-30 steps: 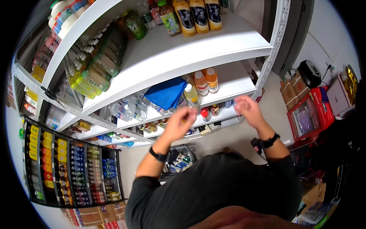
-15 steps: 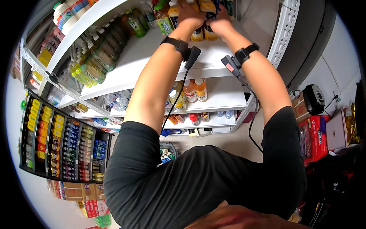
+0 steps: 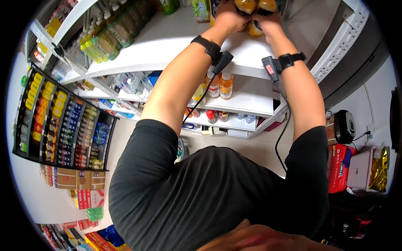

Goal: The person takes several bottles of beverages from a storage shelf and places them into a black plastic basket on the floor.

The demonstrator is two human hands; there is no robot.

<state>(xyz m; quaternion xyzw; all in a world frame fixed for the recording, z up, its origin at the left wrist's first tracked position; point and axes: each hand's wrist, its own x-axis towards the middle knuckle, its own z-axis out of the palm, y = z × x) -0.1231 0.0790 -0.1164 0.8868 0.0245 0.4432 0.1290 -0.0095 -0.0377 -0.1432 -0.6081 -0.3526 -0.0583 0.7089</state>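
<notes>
- We hold the orange drink bottles [image 3: 250, 9] up on the top white shelf [image 3: 167, 42], near its right end; both our hands are on them at the upper edge of the view
- Our left hand [image 3: 228, 19] is wrapped around a bottle on the left of the pair, and our right hand [image 3: 268, 21] closes on the one beside it; a third bottle [image 3: 254, 28] shows low between the hands
- We judge that the reach is high and the arms are stretched, so a bottle could slip from the fingers and drop onto the lower shelf [image 3: 247, 96], where two small orange bottles [image 3: 220, 85] stand right below
- The green bottles [image 3: 113, 35] stand in a row further left on the same top shelf; a wide elbow swing could knock them
- Cables [image 3: 281, 134] hang from our wrist straps [image 3: 209, 46] below the top shelf's edge; we think they could snag on that edge and jerk a hand
- The bottle tops are cut off by the frame, so we cannot tell how firm the grip is
</notes>
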